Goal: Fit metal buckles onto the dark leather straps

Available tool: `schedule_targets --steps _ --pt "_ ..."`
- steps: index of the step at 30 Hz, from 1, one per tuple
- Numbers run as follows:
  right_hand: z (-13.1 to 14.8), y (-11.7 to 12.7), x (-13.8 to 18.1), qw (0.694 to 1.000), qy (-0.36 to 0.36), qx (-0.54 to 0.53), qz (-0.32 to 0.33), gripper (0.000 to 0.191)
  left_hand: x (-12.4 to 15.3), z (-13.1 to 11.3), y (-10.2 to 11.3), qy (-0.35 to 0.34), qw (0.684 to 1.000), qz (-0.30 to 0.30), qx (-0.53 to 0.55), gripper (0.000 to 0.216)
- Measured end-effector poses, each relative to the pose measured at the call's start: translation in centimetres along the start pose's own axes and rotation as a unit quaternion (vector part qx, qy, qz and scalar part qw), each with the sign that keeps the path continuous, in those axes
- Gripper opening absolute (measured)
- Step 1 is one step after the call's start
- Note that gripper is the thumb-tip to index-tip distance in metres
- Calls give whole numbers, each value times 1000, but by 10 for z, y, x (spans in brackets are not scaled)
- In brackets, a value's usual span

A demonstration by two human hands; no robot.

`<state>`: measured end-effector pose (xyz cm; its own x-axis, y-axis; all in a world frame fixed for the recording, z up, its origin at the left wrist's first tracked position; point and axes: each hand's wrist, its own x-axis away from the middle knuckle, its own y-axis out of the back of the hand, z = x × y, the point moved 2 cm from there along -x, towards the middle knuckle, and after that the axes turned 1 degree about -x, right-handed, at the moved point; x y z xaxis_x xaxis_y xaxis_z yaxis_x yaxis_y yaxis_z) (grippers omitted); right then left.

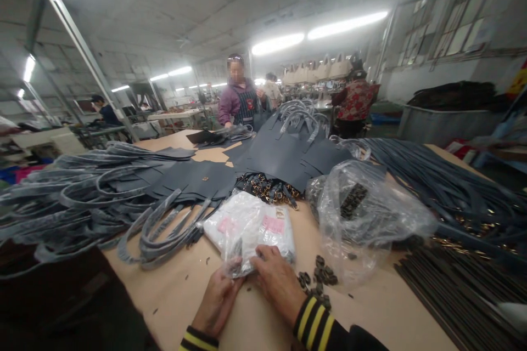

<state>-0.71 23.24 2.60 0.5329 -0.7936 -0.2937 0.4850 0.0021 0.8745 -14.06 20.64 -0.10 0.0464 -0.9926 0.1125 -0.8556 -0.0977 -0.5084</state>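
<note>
Near the table's front edge, my left hand (219,297) is closed on the lower edge of a clear plastic bag (241,263). My right hand (276,278) grips the same bag from the right, its fingers bent over the edge. Behind and under it lie white plastic packets (247,214) with pink labels (274,224). What the bag contains is blurred. Right of my right hand sits a small heap of dark metal pieces (323,274). A larger clear plastic bag (366,214) with dark contents stands beyond them.
Wrapped bag handles (164,236) pile up at the left. Dark blue panels (280,153) and gold buckles (267,186) lie at the middle. Long straps (444,181) and dark strips (457,290) cover the right. A person (239,96) in a striped apron stands across the table.
</note>
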Motion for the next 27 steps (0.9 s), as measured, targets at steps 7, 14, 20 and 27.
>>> schedule_targets --steps 7,14,20,27 --pt "0 -7 -8 999 -35 18 -15 22 -12 2 10 18 980 -50 -190 17" --pt "-5 -12 -9 998 -43 -6 -40 23 -18 5 6 48 971 -50 -230 20" --pt "-11 -9 -10 991 -86 -68 -77 18 -19 4 0 125 974 -3 -190 29" --pt "-16 -7 -13 976 -102 -174 -77 12 -18 10 -2 161 977 -4 -141 27"
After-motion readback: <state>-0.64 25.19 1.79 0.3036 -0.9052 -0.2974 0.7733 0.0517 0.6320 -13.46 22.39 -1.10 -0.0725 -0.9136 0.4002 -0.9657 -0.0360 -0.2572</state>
